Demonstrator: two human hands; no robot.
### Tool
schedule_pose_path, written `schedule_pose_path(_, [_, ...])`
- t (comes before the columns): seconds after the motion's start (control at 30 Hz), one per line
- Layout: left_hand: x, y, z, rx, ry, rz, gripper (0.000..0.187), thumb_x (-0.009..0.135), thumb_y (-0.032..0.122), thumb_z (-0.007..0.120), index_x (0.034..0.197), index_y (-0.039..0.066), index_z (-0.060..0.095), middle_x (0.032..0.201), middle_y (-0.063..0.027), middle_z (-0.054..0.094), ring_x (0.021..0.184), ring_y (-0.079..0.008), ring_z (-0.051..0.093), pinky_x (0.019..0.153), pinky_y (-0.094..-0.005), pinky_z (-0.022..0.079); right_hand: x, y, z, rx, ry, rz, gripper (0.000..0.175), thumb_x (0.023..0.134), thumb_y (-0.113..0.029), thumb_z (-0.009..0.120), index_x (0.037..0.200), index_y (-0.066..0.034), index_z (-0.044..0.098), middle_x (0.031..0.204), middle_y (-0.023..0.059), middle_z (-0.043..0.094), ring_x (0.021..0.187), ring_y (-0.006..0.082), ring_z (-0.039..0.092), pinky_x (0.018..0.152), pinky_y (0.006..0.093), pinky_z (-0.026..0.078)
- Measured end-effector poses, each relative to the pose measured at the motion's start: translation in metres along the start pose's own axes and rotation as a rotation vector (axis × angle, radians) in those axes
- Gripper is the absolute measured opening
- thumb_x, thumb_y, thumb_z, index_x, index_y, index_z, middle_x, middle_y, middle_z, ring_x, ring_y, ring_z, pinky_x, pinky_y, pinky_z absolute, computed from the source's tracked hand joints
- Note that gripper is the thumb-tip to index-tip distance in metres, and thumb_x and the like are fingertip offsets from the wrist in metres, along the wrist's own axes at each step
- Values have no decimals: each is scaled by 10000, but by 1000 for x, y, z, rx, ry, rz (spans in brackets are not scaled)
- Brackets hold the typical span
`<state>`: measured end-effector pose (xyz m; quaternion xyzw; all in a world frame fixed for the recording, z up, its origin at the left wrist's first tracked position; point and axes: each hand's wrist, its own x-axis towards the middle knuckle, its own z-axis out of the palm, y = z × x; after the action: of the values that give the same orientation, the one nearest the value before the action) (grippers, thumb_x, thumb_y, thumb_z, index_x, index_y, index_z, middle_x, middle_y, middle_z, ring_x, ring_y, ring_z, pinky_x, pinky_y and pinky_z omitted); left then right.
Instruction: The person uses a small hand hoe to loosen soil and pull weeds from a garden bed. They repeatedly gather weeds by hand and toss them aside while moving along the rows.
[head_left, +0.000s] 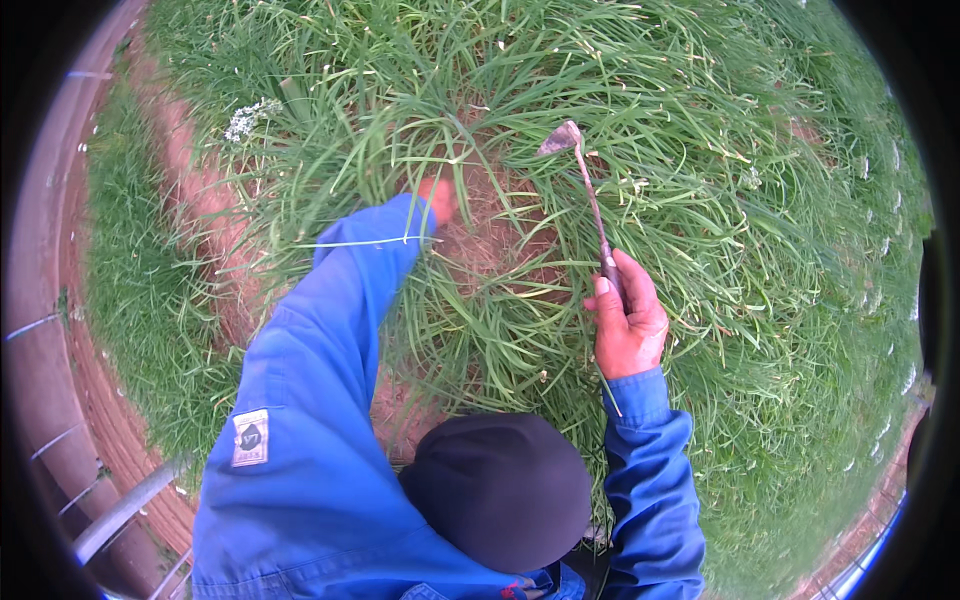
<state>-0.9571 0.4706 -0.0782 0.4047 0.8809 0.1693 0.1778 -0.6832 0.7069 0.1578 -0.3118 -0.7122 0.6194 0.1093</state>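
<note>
My right hand (631, 316) is closed around the dark handle of a small hand hoe (591, 187). Its thin rusty shaft points away from me, and the flat metal blade at its end is over long green leaves. My left hand (441, 199) is low among the leafy clumps (375, 154), close to a patch of bare brown soil (484, 214) strewn with dry stalks. Leaves and motion blur partly hide this hand, and its fingers cannot be made out. One loose leaf lies across the left blue sleeve.
Dense leafy plants (757, 300) spread on the right, some with white flowers. A white flower head (251, 120) stands at upper left. A bare soil furrow (199, 195) runs along the left, with metal pipes (131, 510) at lower left. A dark cap (499, 491) is at bottom centre.
</note>
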Motion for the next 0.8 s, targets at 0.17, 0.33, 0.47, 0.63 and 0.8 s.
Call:
schedule_pose_path(0.17, [27, -8, 5, -28, 187, -285, 166, 852, 140, 637, 993, 58, 670, 857, -216, 682, 801, -417, 674, 682, -487, 553, -1, -10, -1, -73, -27, 24, 392, 976, -65, 627, 1354, 9, 555, 976, 47, 674, 769, 89, 618, 699, 247, 549])
schedule_pose_path(0.33, [51, -26, -8, -51, 225, -446, 168, 854, 147, 637, 992, 57, 671, 863, -217, 683, 809, -416, 674, 689, -488, 552, -3, -6, 0, -30, -34, -2, 395, 975, -52, 625, 1357, 12, 550, 999, 41, 674, 755, 78, 615, 663, 219, 516])
schedule_pose_path(0.47, [55, -26, -12, -39, 180, -411, 170, 856, 152, 637, 992, 56, 672, 867, -217, 684, 816, -416, 674, 695, -488, 551, -2, -3, 3, -8, -33, -2, 395, 974, -49, 627, 1356, 16, 549, 1011, 42, 678, 744, 76, 618, 647, 206, 504])
schedule_pose_path(0.63, [47, -18, -12, -26, 95, -280, 172, 858, 158, 637, 991, 56, 673, 873, -217, 685, 824, -415, 675, 702, -489, 550, -5, -4, -2, -60, -24, 11, 396, 975, -55, 628, 1357, 18, 547, 1007, 47, 674, 761, 85, 621, 677, 224, 529])
schedule_pose_path(0.8, [49, -35, -15, -30, 107, -323, 175, 860, 165, 638, 991, 55, 675, 879, -218, 686, 832, -414, 675, 709, -490, 550, -8, -5, -5, -105, -29, 27, 392, 973, -50, 623, 1353, 13, 551, 978, 54, 673, 763, 94, 622, 701, 246, 540])
